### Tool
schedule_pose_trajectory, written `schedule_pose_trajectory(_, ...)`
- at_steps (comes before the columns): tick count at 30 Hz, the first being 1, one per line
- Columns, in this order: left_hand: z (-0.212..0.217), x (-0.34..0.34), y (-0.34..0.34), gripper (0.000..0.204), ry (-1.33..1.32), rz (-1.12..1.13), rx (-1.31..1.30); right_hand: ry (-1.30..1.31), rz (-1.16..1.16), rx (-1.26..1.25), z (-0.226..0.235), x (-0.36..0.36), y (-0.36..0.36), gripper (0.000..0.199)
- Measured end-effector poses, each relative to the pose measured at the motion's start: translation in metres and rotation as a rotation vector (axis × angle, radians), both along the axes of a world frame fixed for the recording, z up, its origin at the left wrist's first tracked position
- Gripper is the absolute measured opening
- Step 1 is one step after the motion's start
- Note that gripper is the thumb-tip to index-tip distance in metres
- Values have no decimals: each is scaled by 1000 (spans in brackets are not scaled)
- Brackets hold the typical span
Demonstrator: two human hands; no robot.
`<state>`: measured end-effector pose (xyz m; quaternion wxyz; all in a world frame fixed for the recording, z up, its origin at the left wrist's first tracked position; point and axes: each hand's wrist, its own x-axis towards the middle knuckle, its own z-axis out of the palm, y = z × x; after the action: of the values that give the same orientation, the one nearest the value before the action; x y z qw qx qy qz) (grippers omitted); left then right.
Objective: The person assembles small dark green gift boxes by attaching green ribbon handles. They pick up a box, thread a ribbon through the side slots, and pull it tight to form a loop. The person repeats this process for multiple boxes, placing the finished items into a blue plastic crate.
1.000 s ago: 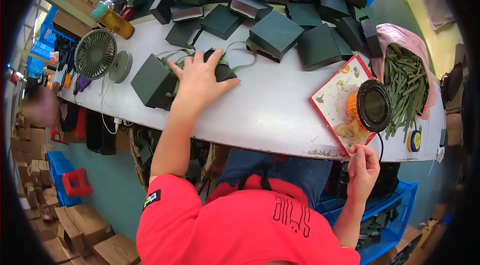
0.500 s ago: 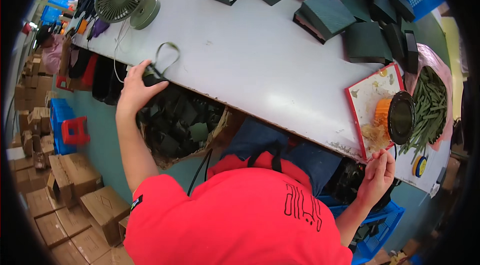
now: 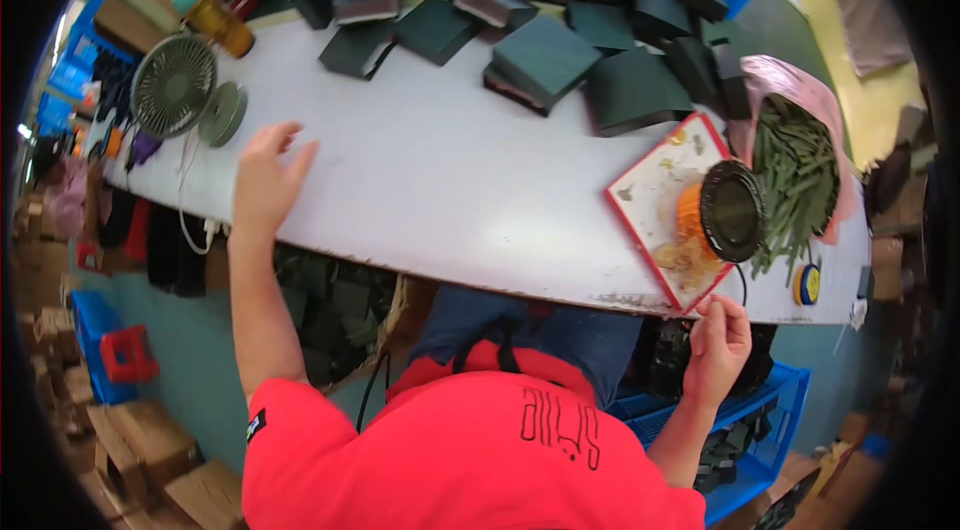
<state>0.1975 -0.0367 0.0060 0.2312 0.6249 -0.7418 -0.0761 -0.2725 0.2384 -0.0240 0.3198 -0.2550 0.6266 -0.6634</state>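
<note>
My left hand hovers open over the near left part of the white table, fingers spread and holding nothing. A small grey-green fan and a round green disc stand just beyond it. My right hand sits below the table's front edge, fingers curled together, right under the corner of a red-edged tray. Nothing shows in it. Several dark green boxes lie piled along the far side of the table.
A black round lid on an orange thing rests on the tray, beside a pink bag of green strips. Under the table are a basket of dark green boxes and a blue crate. Cardboard boxes and a red stool stand on the floor at left.
My left hand took a dark green box from the table, carried it down over the front edge, and is now back above the table, empty. The right hand stayed below the edge.
</note>
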Motion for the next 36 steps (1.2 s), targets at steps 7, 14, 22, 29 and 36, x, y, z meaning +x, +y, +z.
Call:
schedule_pose_trajectory(7, 0, -229, -43, 49, 148, -710, -301, -8, -92, -38, 8, -1, 10, 7)
schedule_pose_trajectory(14, -6, -378, -59, 77, 75, -864, -276, 127, -280, -53, -1, -32, 21, 21)
schedule_pose_trajectory(22, -21, -311, -62, 86, -204, -671, 61, 292, -423, 144, -1, -82, 32, 17)
schedule_pose_trajectory(29, 2, -238, -26, 96, -319, -936, 236, 542, -397, 365, -16, -128, 27, 15)
schedule_pose_trajectory(36, 33, -188, 13, 91, -403, -1140, 362, 788, -228, 220, -16, -151, -13, 17)
